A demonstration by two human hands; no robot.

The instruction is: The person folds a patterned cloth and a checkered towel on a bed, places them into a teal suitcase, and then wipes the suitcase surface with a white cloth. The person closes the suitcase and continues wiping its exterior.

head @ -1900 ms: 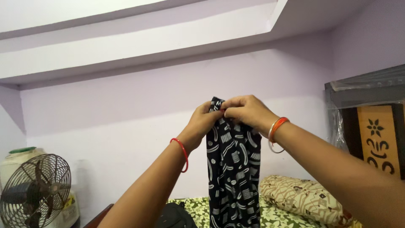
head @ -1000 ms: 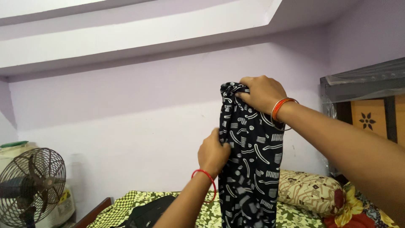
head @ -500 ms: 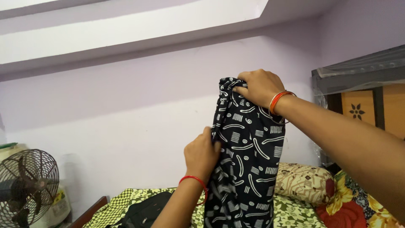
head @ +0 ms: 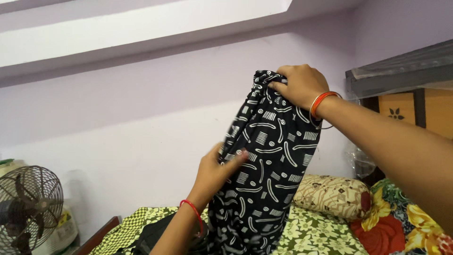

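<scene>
Black cloth (head: 269, 160) with white dash-and-stripe print: centre of the frame, hanging, long axis near vertical, top bunched, lower end falling to the bottom edge in front of the bed.

Right hand (head: 298, 85): upper centre-right, fist closed around the bunched top of the cloth; orange and silver bangles at the wrist.

Left hand (head: 218, 166): centre, fingers spread fairly wide and laid flat against the cloth's left edge; red bangle at the wrist.

Bed sheet (head: 316, 233), green and yellow floral: lower frame.

Pillow (head: 332, 197), beige patterned: lower right, lying on the sheet.

Black bag (head: 153, 233): lower left of centre, on the sheet; contents not visible.

Fan (head: 28, 208): lower left.
</scene>
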